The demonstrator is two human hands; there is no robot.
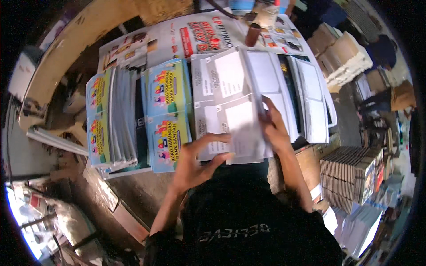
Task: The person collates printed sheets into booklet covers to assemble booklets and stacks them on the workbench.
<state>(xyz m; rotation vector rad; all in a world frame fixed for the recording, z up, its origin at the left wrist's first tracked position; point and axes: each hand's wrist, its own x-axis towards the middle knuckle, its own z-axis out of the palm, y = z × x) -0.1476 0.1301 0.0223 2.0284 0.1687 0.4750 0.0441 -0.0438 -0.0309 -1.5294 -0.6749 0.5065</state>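
Note:
My right hand (276, 126) grips the right edge of some grey-and-white printed sheets (242, 117), which are tilted up and slightly blurred. At their lower left, my left hand (197, 162) is open, thumb and fingers apart, its fingertips close to the sheets. Beneath them lies a pile of similar printed sheets (205, 84). To the left is a stack of blue-and-yellow printed covers (166, 113). Farther left, a fanned stack with yellow-green covers (100, 119) shows many grey page edges. Right of my right hand are more white sheets (268, 73) and another white stack (310, 97).
A printed banner (166, 42) covers the table's far part, with a brown bottle (253, 35) and a white container (267, 15) on it. Bundled books (339, 173) stand low at the right. Paper stacks (341, 55) and a person (386, 97) are farther right.

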